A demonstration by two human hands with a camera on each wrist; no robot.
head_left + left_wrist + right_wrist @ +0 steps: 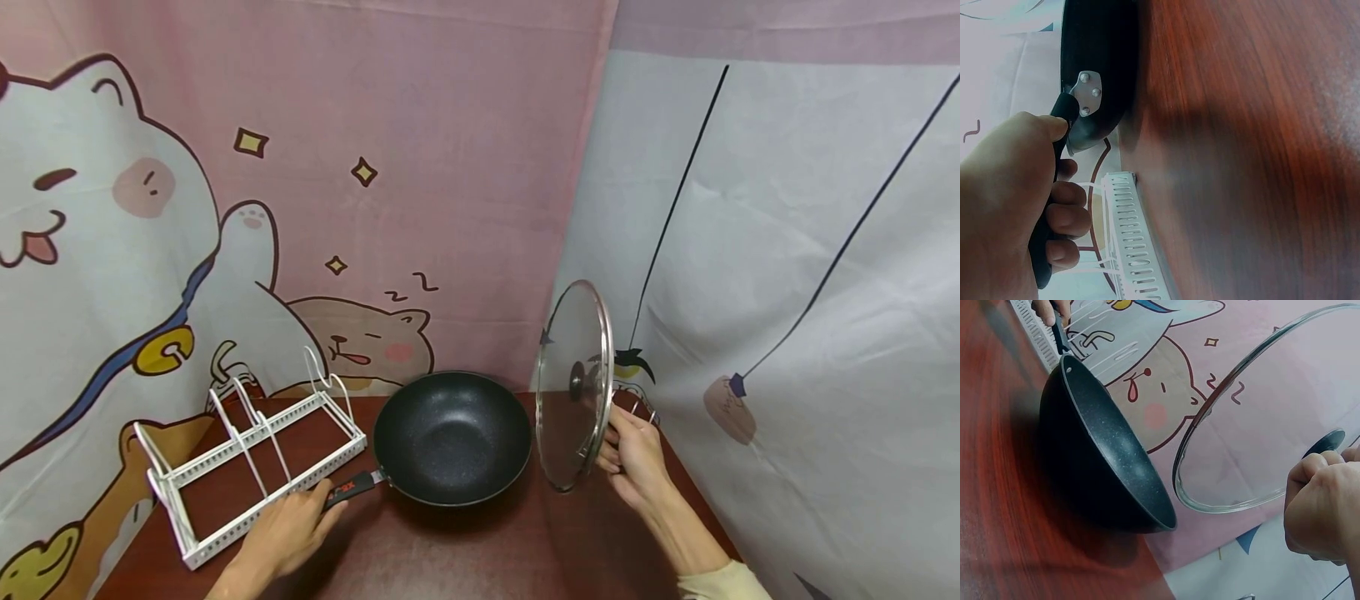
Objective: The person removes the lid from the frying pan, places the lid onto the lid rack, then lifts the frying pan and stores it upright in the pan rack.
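Observation:
A dark wok sits on the table with its inside facing up. Its black handle points to the lower left, and my left hand grips it, fingers wrapped round in the left wrist view. To the right of the wok, a clear glass lid with a metal rim is held nearly upright, off to the wok's side. My right hand holds the lid from its right side; curled fingers are by the dark knob. Exactly how the fingertips meet the knob is hidden.
A white slotted rack with wire dividers stands left of the wok, close to my left hand. Thin metal wires show behind my right hand. Printed cloth hangs behind and along the right of the reddish-brown table.

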